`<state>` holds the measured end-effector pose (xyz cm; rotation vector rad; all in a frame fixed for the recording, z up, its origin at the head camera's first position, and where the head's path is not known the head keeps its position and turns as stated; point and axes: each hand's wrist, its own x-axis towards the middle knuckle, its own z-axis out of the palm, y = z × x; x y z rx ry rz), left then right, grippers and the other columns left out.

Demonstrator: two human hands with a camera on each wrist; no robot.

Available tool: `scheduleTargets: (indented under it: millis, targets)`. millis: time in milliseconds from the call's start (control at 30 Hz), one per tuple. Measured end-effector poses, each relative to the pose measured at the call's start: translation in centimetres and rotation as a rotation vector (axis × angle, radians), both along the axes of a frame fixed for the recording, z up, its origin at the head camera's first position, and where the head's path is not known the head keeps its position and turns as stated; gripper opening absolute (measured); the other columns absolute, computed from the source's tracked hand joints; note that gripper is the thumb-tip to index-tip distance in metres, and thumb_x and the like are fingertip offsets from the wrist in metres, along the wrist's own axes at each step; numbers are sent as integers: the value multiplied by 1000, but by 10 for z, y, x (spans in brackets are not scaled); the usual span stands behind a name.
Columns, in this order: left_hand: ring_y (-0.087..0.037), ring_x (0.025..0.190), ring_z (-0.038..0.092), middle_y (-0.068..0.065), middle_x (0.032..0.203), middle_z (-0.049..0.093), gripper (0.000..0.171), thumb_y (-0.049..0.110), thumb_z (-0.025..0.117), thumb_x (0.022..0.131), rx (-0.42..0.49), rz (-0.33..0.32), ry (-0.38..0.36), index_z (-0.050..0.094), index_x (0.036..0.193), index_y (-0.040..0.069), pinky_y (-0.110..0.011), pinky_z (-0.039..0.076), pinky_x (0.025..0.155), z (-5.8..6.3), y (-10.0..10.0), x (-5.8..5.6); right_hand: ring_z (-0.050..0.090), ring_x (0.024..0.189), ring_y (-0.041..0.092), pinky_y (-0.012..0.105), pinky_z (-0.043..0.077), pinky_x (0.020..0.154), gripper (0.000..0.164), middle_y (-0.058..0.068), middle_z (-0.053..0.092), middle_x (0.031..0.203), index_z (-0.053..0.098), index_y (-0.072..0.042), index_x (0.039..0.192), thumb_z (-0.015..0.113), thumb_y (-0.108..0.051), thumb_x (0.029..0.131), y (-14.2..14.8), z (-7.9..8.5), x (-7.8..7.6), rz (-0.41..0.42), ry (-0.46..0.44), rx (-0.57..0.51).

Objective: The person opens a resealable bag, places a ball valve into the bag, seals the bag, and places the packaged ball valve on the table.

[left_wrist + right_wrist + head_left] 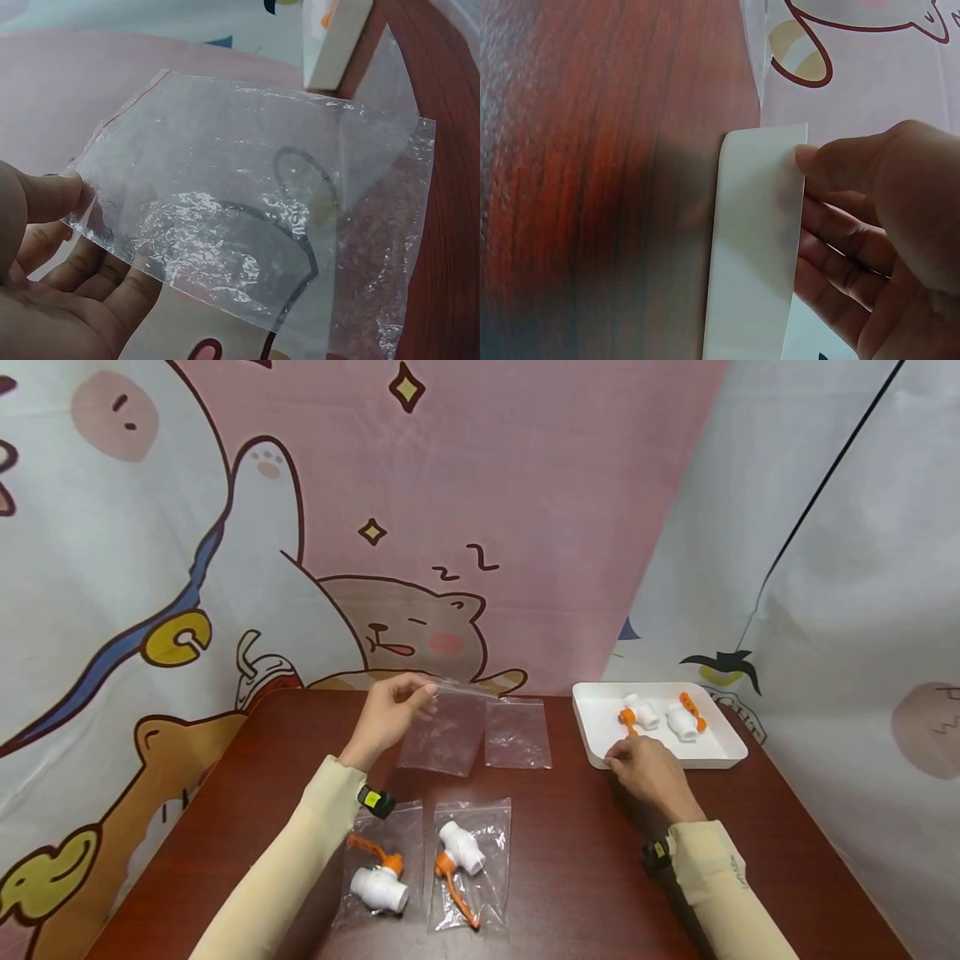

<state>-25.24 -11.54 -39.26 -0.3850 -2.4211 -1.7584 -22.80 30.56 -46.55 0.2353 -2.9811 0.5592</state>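
Note:
Thumb and fingers of my left hand (393,710) pinch a clear zip bag (442,739) by its top corner; it hangs flat over the back of the table, with a red line along its zip edge in the left wrist view. My right hand (652,772) holds the near rim of a white tray (595,714), thumb at the outer wall and fingers inside, as the right wrist view shows. In the tray lie two white ball valves with orange handles, the left valve (642,712) close to my fingers and the right valve (682,723) farther off.
Another flat clear bag (517,739) lies between the held bag and the tray. Nearer me on the brown table (570,860) lie two bagged valves, a left one (378,889) and a right one (462,846). A cartoon-printed cloth (555,527) hangs behind.

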Motion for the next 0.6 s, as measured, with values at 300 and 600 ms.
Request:
scheduleTargets:
  millis: [300, 600]
  targets:
    - [-29, 80, 75, -17, 91, 74, 21, 24, 67, 101, 44, -86, 67, 73, 106, 5, -38, 64, 74, 7, 6, 25, 70, 106, 36, 56, 55, 92, 27, 15, 76, 113, 74, -5, 115, 71, -24, 96, -6, 9, 9, 13, 27, -147]
    - [-37, 84, 73, -17, 91, 73, 16, 22, 68, 100, 80, -175, 64, 74, 105, 8, -40, 64, 77, 16, 19, 52, 70, 105, 28, 50, 59, 91, 39, 7, 75, 112, 69, -12, 125, 68, -42, 99, -35, 46, 27, 75, 67, -298]
